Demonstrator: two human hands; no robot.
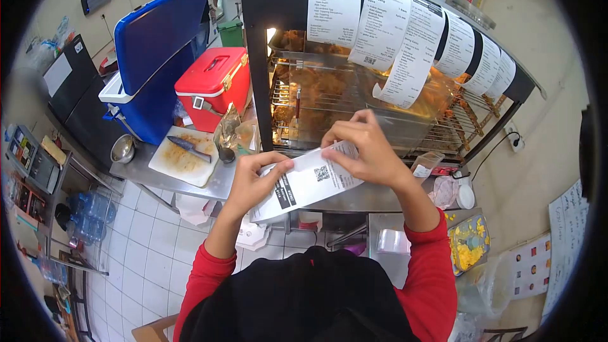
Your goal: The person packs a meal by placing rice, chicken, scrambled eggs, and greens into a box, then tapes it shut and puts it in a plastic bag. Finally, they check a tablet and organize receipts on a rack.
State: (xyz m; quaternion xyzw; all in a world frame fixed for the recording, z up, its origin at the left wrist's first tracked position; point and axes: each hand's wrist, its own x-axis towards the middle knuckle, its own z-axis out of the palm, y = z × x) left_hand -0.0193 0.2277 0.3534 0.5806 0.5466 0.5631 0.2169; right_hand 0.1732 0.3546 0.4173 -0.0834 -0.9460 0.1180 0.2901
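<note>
A printed paper receipt (304, 187) with a QR code stretches between my two hands, above the front edge of the steel counter. My left hand (254, 180) pinches its upper left part between thumb and fingers. At the other end, my right hand (361, 149) grips the paper near its curled right end, the fingers slightly blurred. Behind the hands stands a lit glass food warmer (323, 88) with browned food on its racks. Several similar receipts (405, 57) hang from the top of its frame.
Left of the warmer are a red cooler (212, 79), a blue cooler (149, 104) with its lid up, and a white cutting board (180, 161) bearing a knife (189, 148). At right lies a tray of yellow food (468, 254). A metal bowl (123, 148) sits at the counter's left end.
</note>
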